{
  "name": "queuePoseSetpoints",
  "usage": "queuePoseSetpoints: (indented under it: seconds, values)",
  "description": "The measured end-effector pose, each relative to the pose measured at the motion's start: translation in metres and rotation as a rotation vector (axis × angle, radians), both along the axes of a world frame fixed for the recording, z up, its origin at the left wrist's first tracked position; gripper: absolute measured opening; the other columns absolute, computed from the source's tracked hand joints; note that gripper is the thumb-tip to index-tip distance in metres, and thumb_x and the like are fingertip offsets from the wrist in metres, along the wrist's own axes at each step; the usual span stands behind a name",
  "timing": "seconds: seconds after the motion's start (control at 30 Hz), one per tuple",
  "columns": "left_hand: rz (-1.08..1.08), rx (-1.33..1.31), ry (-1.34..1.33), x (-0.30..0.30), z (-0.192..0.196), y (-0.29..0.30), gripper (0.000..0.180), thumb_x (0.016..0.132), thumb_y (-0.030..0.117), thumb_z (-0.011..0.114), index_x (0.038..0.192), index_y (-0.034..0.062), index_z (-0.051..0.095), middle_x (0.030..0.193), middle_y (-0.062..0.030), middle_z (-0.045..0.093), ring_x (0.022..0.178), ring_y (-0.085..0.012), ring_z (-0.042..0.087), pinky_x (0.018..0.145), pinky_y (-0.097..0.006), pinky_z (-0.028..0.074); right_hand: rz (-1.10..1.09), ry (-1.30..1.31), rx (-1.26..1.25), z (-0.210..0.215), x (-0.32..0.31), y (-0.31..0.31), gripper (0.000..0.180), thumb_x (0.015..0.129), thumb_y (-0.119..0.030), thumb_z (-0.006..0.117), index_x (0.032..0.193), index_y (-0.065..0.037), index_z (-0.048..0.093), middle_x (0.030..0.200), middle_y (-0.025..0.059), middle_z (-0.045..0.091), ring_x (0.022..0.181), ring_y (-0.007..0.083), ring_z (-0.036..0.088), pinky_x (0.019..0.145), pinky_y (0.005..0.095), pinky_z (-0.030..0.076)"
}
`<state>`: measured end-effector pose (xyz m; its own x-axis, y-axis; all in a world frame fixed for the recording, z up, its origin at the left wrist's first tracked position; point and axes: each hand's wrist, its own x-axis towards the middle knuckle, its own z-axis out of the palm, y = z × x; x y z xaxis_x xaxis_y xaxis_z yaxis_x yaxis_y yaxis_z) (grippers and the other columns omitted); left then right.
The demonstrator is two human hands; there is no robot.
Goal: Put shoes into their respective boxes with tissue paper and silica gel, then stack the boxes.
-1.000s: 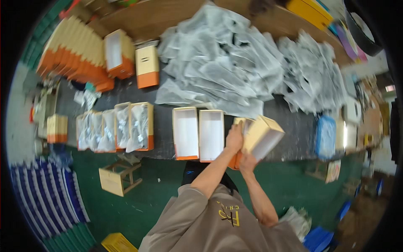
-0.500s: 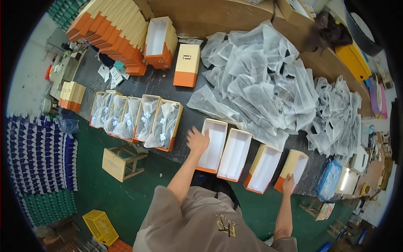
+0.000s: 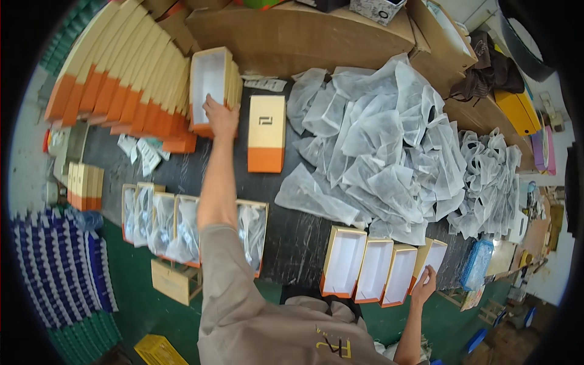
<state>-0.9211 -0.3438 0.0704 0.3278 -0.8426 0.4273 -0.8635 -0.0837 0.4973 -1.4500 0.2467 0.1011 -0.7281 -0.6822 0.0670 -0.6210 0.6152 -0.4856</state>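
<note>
a big heap of white bags [image 3: 389,140] fills the dark table's [image 3: 298,237] middle and right. slanted cream-and-orange boxes [image 3: 121,79] line the far left. the left hand [image 3: 220,117] grasps an open box [image 3: 210,88] beside them, near a closed box [image 3: 266,132]. the right hand [image 3: 424,285] rests, fingers loose, on the last of four empty boxes [image 3: 380,271] at the near edge.

One head-worn fisheye view looks steeply down over the worktable [image 3: 304,237].
</note>
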Motion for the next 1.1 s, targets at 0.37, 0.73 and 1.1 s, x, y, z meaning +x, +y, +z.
queuePoseSetpoints:
  seconds: [0.37,0.73,1.1]
  values:
    - [-0.237,0.545,-0.241,0.037,0.050,-0.050,0.034,0.082,0.019,0.064,0.112,0.0040,0.070,0.107,-0.0262,0.071,0.104,-0.0456,0.066,0.090,-0.051,0.055,0.674,-0.278,-0.254,-0.006,0.203,-0.203,0.027,0.082,0.002,0.068,0.109,-0.004,0.069,0.105,0.0151,0.071,0.096,0.0344,0.068,0.086,0.0409,0.053]
    - [-0.257,0.492,0.019,0.022,0.048,-0.008,0.036,0.079,0.013,0.062,0.113,0.0065,0.071,0.100,-0.0266,0.072,0.101,-0.0462,0.068,0.092,-0.052,0.053,1.295,0.100,0.138,-0.048,0.408,-0.520,0.075,0.088,-0.006,0.054,0.158,-0.003,0.028,0.167,0.0121,0.022,0.144,0.0303,0.039,0.103,0.0454,0.048]
    - [-0.308,0.396,-0.008,0.026,0.128,0.049,0.031,0.082,0.011,0.065,0.111,0.0004,0.069,0.094,-0.0253,0.073,0.091,-0.0429,0.071,0.081,-0.048,0.056,1.277,0.516,0.274,-0.077,0.412,-0.544,0.057,0.098,-0.028,0.053,0.151,-0.009,0.047,0.167,0.0087,0.024,0.146,0.0372,0.033,0.114,0.0596,0.031]
